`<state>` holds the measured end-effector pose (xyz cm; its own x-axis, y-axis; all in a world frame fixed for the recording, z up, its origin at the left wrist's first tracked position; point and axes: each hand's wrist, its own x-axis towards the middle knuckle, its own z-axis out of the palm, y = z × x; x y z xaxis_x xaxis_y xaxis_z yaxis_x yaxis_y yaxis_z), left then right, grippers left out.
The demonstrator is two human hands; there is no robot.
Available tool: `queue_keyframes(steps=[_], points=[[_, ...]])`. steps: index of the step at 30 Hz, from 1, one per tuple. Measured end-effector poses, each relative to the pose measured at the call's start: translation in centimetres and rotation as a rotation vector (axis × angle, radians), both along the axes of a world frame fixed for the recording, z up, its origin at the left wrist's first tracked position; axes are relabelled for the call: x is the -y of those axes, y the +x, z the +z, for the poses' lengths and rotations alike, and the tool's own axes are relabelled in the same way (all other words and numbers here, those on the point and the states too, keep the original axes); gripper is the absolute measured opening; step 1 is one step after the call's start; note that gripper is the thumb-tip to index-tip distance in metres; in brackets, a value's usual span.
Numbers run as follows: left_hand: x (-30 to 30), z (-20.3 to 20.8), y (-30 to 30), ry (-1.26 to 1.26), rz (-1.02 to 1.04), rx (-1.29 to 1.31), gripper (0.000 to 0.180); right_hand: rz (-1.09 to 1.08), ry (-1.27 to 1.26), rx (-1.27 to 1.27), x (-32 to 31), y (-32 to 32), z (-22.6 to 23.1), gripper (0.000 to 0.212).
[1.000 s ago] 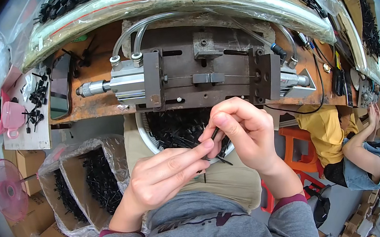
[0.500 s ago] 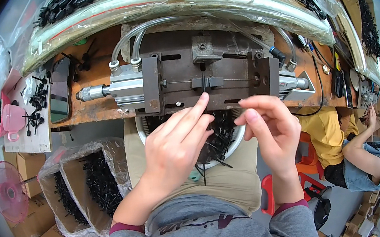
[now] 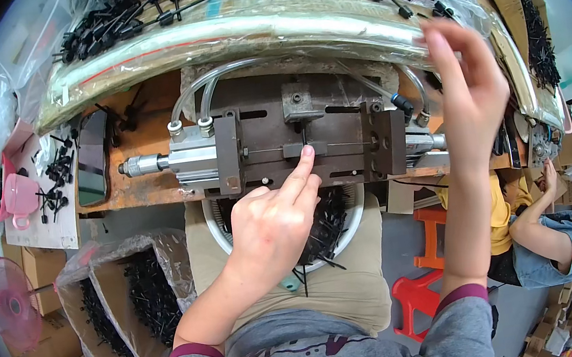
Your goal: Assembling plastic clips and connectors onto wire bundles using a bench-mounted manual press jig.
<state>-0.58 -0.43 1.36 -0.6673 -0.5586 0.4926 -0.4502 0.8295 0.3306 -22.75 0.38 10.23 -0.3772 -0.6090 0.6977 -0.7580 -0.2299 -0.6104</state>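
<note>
My left hand [image 3: 271,227] reaches over the clamping fixture [image 3: 270,165] with its index finger stretched out. That fingertip rests on a small dark block [image 3: 314,148] at the fixture's middle, where a thin black stem stands. The other fingers are bent and hold nothing. My right hand [image 3: 469,75] is raised at the far right, before the plastic-wrapped ledge and near the loose black parts [image 3: 443,10]. Its fingers are loosely bent and apart, slightly blurred, with nothing visible in them. Below the fixture, a white tub [image 3: 360,223] of black stemmed parts sits between my legs.
Air cylinders [image 3: 195,158] with clear hoses flank the fixture. More black parts lie on the wrapped ledge [image 3: 160,47]. At left are a phone [image 3: 92,157], a pink cup [image 3: 19,193], lined boxes [image 3: 109,288] and a pink fan [image 3: 12,305]. Another person [image 3: 561,236] sits at right.
My right hand has moved from beside the left hand up and away to the far right. The left index finger stays at the fixture's middle. The view has shifted slightly.
</note>
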Motion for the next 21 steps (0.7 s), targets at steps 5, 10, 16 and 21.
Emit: queue_keyframes(steps=[5,10,16,21], points=[[0.2,0.0,0.2,0.024,-0.02,-0.013,0.024,-0.155,0.301,-0.411,8.6,-8.3,1.6,0.026],[0.2,0.1,0.8,0.057,-0.057,-0.063,0.024,-0.268,0.691,-0.654,14.7,-10.6,1.8,0.042],[-1.0,0.4,2.7,0.227,-0.272,-0.123,0.025,-0.509,0.411,-1.014,19.0,-18.1,5.5,0.05],[-2.9,-1.9,3.6,0.359,-0.401,-0.133,0.024,-0.403,0.61,-0.836,16.3,-15.3,9.4,0.054]])
